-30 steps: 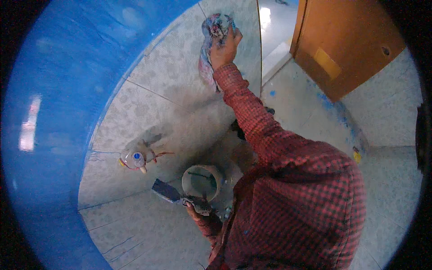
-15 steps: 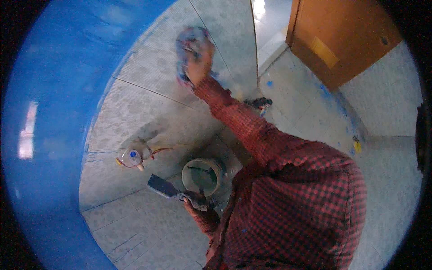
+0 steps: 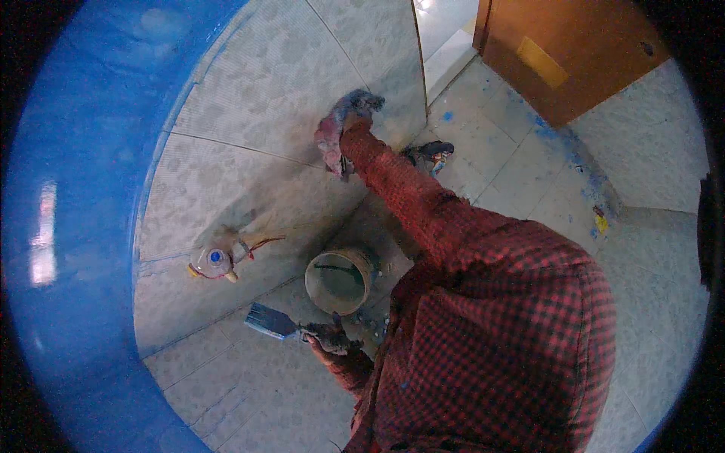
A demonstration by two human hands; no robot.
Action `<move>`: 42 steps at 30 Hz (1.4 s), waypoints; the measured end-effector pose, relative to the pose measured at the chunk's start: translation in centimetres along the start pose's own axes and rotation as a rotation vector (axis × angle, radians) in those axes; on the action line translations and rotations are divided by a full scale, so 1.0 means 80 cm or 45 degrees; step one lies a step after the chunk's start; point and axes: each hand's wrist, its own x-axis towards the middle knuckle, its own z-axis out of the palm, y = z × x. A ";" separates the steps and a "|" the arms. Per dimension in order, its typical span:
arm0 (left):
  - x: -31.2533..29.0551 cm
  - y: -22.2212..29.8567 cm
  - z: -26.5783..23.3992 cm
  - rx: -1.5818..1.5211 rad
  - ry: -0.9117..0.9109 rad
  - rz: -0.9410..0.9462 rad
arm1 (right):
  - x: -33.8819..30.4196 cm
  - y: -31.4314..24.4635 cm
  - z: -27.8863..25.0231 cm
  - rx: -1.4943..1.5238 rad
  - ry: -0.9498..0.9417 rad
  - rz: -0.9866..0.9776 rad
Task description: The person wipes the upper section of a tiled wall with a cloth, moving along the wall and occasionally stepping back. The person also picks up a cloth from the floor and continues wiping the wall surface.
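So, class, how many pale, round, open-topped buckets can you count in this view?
1. The bucket stands on the grey tiled floor near the left hand, which holds a flat, dark-bluish brush. The red-and-black checked shirt could hide others.

Crumpled reddish-grey rag (image 3: 328,143), flat bluish brush-like tool (image 3: 270,321)

Checked shirt (image 3: 498,332), red and black
Long sleeves (image 3: 430,204) carry the same small checks; a tiny blue fleck (image 3: 404,385) marks the shirt.
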 end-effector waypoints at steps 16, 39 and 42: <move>0.020 0.016 0.003 0.117 0.146 -0.030 | -0.057 0.029 -0.019 -0.125 -0.005 -0.043; 0.004 0.018 -0.010 0.140 0.167 -0.079 | -0.087 -0.039 0.044 -0.684 -0.167 -0.612; 0.000 0.022 -0.008 0.167 0.172 -0.077 | -0.093 -0.063 0.026 -0.443 -0.384 -0.530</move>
